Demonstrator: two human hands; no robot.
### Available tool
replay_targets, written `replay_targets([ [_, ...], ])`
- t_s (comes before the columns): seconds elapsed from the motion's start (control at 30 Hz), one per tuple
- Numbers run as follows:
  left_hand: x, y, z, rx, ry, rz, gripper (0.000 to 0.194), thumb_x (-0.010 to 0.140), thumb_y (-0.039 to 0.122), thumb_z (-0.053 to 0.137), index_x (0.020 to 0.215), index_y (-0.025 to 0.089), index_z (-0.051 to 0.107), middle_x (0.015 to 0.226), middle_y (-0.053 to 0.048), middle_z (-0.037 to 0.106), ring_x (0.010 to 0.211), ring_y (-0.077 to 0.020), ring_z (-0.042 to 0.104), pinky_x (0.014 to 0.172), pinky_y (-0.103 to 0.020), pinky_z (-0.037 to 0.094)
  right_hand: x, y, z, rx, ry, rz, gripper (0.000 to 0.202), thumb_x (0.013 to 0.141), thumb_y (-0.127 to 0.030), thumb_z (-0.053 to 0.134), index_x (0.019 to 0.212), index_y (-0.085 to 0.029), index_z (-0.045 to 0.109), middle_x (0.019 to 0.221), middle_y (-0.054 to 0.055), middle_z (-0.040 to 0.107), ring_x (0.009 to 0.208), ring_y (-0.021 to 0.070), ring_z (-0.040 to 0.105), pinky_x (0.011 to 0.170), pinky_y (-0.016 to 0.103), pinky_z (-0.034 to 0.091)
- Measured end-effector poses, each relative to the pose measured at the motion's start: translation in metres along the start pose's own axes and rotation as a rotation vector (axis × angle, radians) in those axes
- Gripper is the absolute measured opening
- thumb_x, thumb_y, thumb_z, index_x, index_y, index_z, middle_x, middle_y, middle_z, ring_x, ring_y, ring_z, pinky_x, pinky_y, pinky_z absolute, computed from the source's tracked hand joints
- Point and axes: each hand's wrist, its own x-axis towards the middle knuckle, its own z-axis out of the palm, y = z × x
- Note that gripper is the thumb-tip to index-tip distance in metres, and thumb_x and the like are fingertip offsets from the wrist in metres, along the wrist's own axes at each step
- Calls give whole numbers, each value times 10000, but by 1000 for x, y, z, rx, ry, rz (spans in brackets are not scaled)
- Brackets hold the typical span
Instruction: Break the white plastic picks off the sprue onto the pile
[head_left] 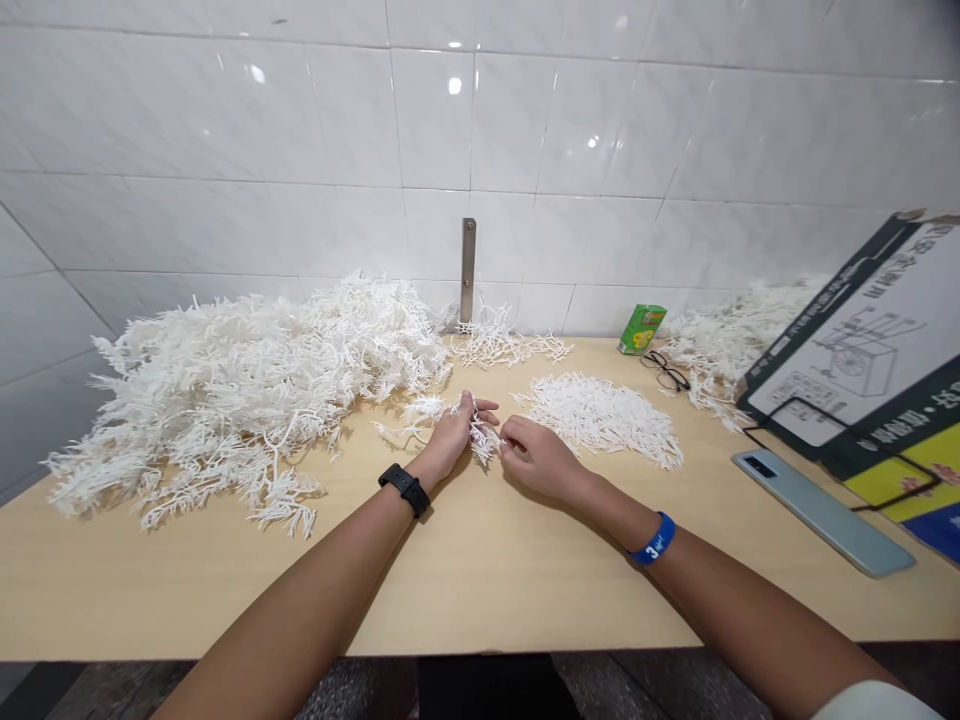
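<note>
My left hand (452, 437), with a black watch on its wrist, is closed on a white branched plastic sprig (484, 440) above the middle of the table. Beside it, my right hand (536, 455) is pinched at the sprig's right edge; whatever lies between its fingertips is too small to make out. A large heap of white branched sprigs (255, 380) spreads over the left of the table. Small loose white pieces (600, 415) form a flat pile just past my right hand. A few sprigs (409, 425) lie behind my left wrist.
Bare stems (499, 345) lie by the wall under a metal bracket (468, 270). To the right are a green box (641, 330), black glasses (666, 371), another white heap (727, 330), a light blue phone (825, 515) and a large printed carton (847, 350) with a black wire stand (862, 450).
</note>
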Motion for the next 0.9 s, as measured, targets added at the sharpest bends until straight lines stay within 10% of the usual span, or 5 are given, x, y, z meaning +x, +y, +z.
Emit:
replay_targets([
  [0.7, -6, 12, 4, 523, -306, 170, 474, 844, 579, 483, 607, 169, 478, 559, 18, 429, 551, -109, 372, 552, -265, 314, 8, 21, 1, 314, 98, 262, 200, 751, -239, 458, 567, -193, 392, 551, -39, 407, 574, 113, 376, 554, 248, 276],
  [0.9, -14, 16, 4, 480, -457, 129, 443, 835, 559, 523, 649, 158, 552, 591, -5, 518, 565, -123, 453, 591, -268, 369, 13, 46, -23, 304, 439, 491, 201, 778, -223, 422, 592, -214, 348, 553, -40, 340, 541, 119, 319, 520, 260, 253],
])
